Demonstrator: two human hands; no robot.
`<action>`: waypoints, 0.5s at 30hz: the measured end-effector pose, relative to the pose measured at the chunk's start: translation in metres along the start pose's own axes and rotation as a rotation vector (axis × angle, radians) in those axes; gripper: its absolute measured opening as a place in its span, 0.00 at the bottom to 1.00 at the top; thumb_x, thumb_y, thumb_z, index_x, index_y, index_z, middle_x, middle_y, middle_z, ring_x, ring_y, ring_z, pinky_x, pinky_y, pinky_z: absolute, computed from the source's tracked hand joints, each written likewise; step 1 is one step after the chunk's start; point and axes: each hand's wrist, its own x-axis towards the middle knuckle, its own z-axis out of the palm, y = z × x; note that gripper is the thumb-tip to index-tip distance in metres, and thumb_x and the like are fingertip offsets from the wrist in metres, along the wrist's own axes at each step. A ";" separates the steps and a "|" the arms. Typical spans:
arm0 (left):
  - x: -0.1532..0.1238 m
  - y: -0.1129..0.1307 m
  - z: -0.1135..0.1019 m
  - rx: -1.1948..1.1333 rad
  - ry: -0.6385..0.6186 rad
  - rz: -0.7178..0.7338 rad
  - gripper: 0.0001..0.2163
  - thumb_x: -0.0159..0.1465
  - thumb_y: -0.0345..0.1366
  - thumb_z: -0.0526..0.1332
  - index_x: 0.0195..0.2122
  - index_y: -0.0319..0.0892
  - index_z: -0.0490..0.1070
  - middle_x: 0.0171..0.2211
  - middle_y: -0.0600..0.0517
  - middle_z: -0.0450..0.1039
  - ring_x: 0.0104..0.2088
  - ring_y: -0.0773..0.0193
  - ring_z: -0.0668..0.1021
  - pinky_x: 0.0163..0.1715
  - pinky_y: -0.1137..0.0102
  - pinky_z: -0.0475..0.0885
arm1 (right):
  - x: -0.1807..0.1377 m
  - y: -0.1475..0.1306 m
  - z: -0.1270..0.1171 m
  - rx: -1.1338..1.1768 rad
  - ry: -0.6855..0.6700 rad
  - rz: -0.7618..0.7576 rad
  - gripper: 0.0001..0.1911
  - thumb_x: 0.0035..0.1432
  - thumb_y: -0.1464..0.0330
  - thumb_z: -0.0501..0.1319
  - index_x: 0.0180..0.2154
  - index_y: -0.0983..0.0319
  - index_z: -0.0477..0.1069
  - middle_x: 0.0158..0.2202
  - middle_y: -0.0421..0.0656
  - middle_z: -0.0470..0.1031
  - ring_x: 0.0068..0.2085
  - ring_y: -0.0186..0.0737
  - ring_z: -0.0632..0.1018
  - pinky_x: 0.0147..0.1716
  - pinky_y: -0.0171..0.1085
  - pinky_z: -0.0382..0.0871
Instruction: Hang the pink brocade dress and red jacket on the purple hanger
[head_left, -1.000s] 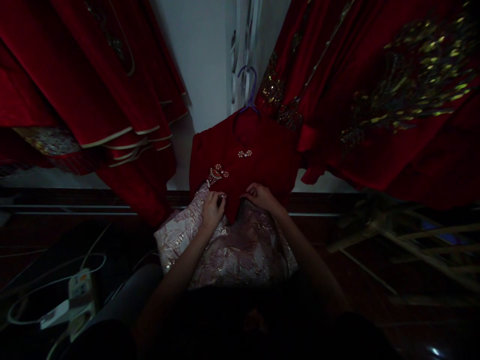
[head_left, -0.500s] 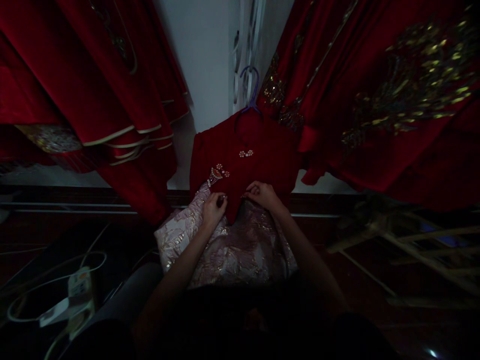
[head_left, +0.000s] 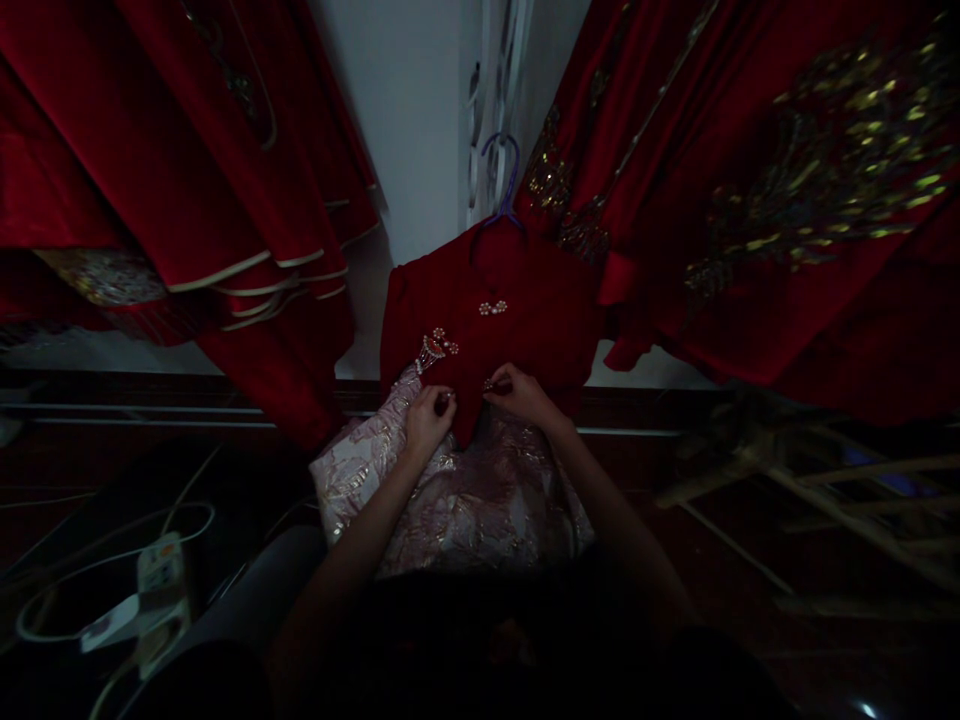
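Note:
A small dark red garment [head_left: 525, 300] hangs on a purple hanger [head_left: 501, 175] against the white wall, over a pink and gold brocade skirt [head_left: 457, 500]. It carries a pearl clasp [head_left: 492, 308] at the chest and a pearl ornament with a fringe [head_left: 435, 348] lower left. My left hand [head_left: 426, 420] is closed, pinching the red fabric's lower left edge with a small fastener at its fingertips. My right hand [head_left: 521, 393] is closed in a pinch on the opposite edge, at another small pearl fastener. The two hands are close together at the garment's pointed hem.
Long red robes with pale piping [head_left: 225, 200] hang at the left, and red robes with gold embroidery [head_left: 787, 180] at the right. A white power strip with cables [head_left: 154, 590] lies on the dark floor at lower left. Pale wooden slats [head_left: 825, 480] stand at the right.
My right hand has shifted slightly left toward my left hand along the red fabric's edge. The left hand has hardly moved.

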 end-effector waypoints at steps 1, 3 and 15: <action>0.000 0.000 0.000 0.000 -0.001 0.001 0.06 0.62 0.34 0.58 0.39 0.44 0.72 0.35 0.50 0.74 0.36 0.62 0.76 0.39 0.67 0.71 | 0.000 0.000 0.002 0.027 -0.021 -0.006 0.12 0.50 0.67 0.65 0.36 0.61 0.66 0.37 0.41 0.75 0.36 0.35 0.77 0.37 0.35 0.71; 0.000 0.000 0.000 -0.005 0.001 0.001 0.06 0.62 0.34 0.58 0.38 0.44 0.72 0.35 0.50 0.74 0.35 0.62 0.76 0.39 0.67 0.71 | 0.000 0.001 0.006 0.058 -0.061 -0.001 0.11 0.51 0.67 0.64 0.36 0.62 0.66 0.35 0.41 0.74 0.33 0.33 0.76 0.33 0.34 0.70; 0.000 0.001 0.000 0.015 0.001 0.017 0.05 0.62 0.34 0.58 0.38 0.43 0.71 0.34 0.51 0.74 0.35 0.64 0.76 0.40 0.69 0.70 | 0.002 0.008 0.018 -0.083 0.013 -0.006 0.07 0.54 0.73 0.61 0.37 0.62 0.72 0.31 0.40 0.75 0.32 0.32 0.74 0.34 0.31 0.68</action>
